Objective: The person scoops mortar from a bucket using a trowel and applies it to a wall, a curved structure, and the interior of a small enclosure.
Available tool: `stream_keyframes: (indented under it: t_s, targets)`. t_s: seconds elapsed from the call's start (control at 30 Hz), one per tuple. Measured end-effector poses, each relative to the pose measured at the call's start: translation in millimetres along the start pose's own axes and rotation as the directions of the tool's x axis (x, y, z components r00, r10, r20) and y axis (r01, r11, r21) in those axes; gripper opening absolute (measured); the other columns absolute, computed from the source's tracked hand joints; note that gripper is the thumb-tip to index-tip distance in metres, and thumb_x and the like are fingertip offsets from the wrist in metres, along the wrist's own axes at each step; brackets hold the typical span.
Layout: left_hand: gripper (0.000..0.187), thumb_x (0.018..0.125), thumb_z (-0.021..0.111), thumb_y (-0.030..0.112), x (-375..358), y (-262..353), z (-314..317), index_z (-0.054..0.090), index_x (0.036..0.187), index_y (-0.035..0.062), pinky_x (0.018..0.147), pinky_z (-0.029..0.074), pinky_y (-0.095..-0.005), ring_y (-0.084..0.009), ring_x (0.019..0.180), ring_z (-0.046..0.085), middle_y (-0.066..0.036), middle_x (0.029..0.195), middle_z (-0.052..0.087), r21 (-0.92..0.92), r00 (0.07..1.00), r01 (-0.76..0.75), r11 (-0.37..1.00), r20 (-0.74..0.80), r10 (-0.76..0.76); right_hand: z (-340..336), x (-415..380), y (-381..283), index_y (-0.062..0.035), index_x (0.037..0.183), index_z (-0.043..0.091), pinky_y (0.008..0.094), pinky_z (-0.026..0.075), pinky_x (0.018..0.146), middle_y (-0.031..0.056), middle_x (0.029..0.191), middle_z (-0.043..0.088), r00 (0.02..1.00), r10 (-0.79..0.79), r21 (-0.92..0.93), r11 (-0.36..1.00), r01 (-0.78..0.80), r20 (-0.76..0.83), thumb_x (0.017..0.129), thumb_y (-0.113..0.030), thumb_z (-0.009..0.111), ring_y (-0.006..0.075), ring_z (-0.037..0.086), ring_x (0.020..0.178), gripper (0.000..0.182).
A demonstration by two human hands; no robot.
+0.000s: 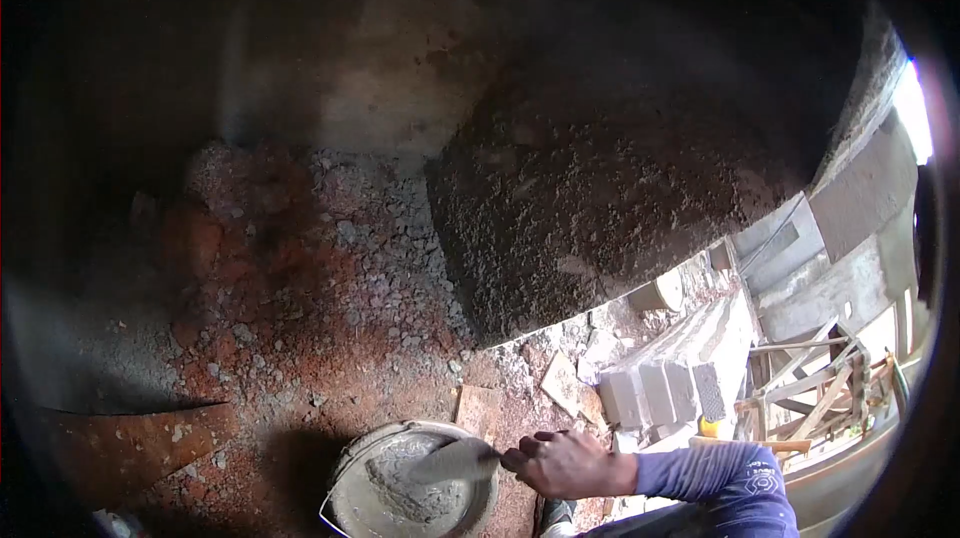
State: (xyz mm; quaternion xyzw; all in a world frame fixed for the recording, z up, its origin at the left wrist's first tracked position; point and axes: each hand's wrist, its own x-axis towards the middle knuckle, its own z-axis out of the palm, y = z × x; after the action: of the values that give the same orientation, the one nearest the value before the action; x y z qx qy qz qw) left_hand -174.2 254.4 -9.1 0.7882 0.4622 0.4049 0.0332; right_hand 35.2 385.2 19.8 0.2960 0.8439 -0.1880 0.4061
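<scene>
My right hand (565,463), in a purple-blue sleeve (690,473), reaches in from the lower right with its fingers wrapped round the handle of a trowel. The grey trowel blade (455,461), slightly smeared by motion, points left over a bucket (343,508). Wet grey mortar (405,488) lies in the bucket, and the blade overlaps it in this view. A wire handle hangs at the bucket's left side. My left hand is out of the picture.
A dark, rough-plastered wall (590,208) rises ahead. Rubble and reddish dirt (300,288) cover the ground beyond the bucket. A curved rusty sheet (150,448) lies at left. Stacked grey blocks (665,388), another bucket (668,290) and a wooden frame (815,388) stand at right.
</scene>
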Motion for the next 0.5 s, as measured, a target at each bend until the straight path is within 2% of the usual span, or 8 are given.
stream_keyframes:
  t_s: [0.07, 0.2, 0.23, 0.33, 0.4, 0.43, 0.47, 0.5]
  targets:
    - [0.027, 0.087, 0.053, 0.027, -1, 2, 2, 0.065, 0.098, 0.006, 0.086, 0.044, -0.0568, -0.0305, 0.102, 0.055, -0.01, 0.1, 0.06, -0.002, 1.0, 0.002, 1.0, 0.0, -0.002, 6, 17, -27, -0.004, 0.118, 0.059, 0.0392, 0.058, 0.067, 0.0136, 0.092, 0.065, 0.975, 0.213, -0.103, 0.97, -0.22, -0.066, 0.097, -0.022, 0.048, 0.0268, 0.064, 0.073, 0.03]
    - [0.027, 0.087, 0.053, 0.028, -2, 5, 2, 0.065, 0.098, 0.0065, 0.086, 0.044, -0.0568, -0.0305, 0.102, 0.055, -0.01, 0.101, 0.06, -0.01, 1.0, -0.005, 1.0, 0.014, 0.005, 35, 53, -55, -0.0045, 0.103, 0.063, 0.0348, 0.057, 0.06, 0.0115, 0.079, 0.065, 0.922, -0.083, -0.191, 0.982, 0.01, -0.379, 0.094, -0.023, 0.048, 0.0228, 0.065, 0.066, 0.025]
    - [0.027, 0.087, 0.053, 0.028, -2, 6, 3, 0.065, 0.098, 0.0066, 0.086, 0.044, -0.0568, -0.0305, 0.102, 0.055, -0.01, 0.101, 0.06, -0.004, 1.0, -0.009, 1.0, 0.013, 0.009, 24, 57, -53, -0.0048, 0.084, 0.061, 0.0391, 0.055, 0.051, 0.0094, 0.062, 0.06, 0.993, 0.033, 0.121, 0.992, -0.019, -0.115, 0.094, -0.022, 0.044, 0.0217, 0.063, 0.054, 0.026]
    - [0.027, 0.087, 0.053, 0.029, -3, 6, 4, 0.065, 0.098, 0.007, 0.085, 0.044, -0.0567, -0.0305, 0.102, 0.055, -0.01, 0.101, 0.059, 0.009, 1.0, -0.004, 1.0, 0.015, 0.004, 21, 38, -31, -0.0043, 0.074, 0.057, 0.0428, 0.052, 0.046, 0.0078, 0.051, 0.055, 0.994, 0.098, 0.354, 0.929, -0.11, 0.052, 0.094, -0.02, 0.04, 0.0221, 0.061, 0.047, 0.031]
    - [0.027, 0.087, 0.053, 0.029, -1, 6, 5, 0.065, 0.098, 0.0073, 0.085, 0.044, -0.0567, -0.0305, 0.102, 0.055, -0.01, 0.101, 0.059, 0.004, 1.0, 0.002, 1.0, 0.013, -0.002, 44, 14, -20, -0.003, 0.084, 0.058, 0.0435, 0.051, 0.042, 0.0094, 0.054, 0.056, 0.984, 0.177, 0.477, 0.863, -0.164, 0.018, 0.094, -0.021, 0.037, 0.0262, 0.061, 0.049, 0.03]
    - [0.027, 0.087, 0.053, 0.029, 0, 7, 4, 0.065, 0.098, 0.0074, 0.085, 0.045, -0.0566, -0.0304, 0.102, 0.055, -0.01, 0.101, 0.059, 0.003, 1.0, 0.005, 1.0, 0.009, -0.005, 48, 3, -18, -0.0018, 0.086, 0.058, 0.0419, 0.048, 0.039, 0.0124, 0.059, 0.057, 0.92, 0.112, 0.421, 0.905, 0.061, -0.374, 0.093, -0.021, 0.041, 0.0248, 0.058, 0.045, 0.026]
    - [0.027, 0.087, 0.053, 0.029, 0, 7, 4, 0.065, 0.099, 0.0075, 0.085, 0.045, -0.0566, -0.0304, 0.102, 0.055, -0.01, 0.101, 0.059, 0.006, 1.0, 0.003, 1.0, 0.006, -0.003, 48, -4, -16, -0.0007, 0.087, 0.058, 0.0402, 0.046, 0.036, 0.0154, 0.065, 0.058, 0.707, 0.018, 0.275, 0.928, 0.252, -0.707, 0.092, -0.021, 0.046, 0.0235, 0.054, 0.042, 0.024]
    - [0.027, 0.087, 0.053, 0.029, 1, 7, 4, 0.065, 0.099, 0.0076, 0.085, 0.045, -0.0566, -0.0304, 0.102, 0.055, -0.01, 0.101, 0.059, 0.014, 1.0, 0.007, 1.0, 0.0, -0.007, 47, -6, -12, -0.0007, 0.087, 0.058, 0.0402, 0.046, 0.036, 0.0154, 0.065, 0.058, 0.702, 0.008, 0.266, 0.928, 0.26, -0.712, 0.092, -0.021, 0.046, 0.0235, 0.054, 0.042, 0.024]
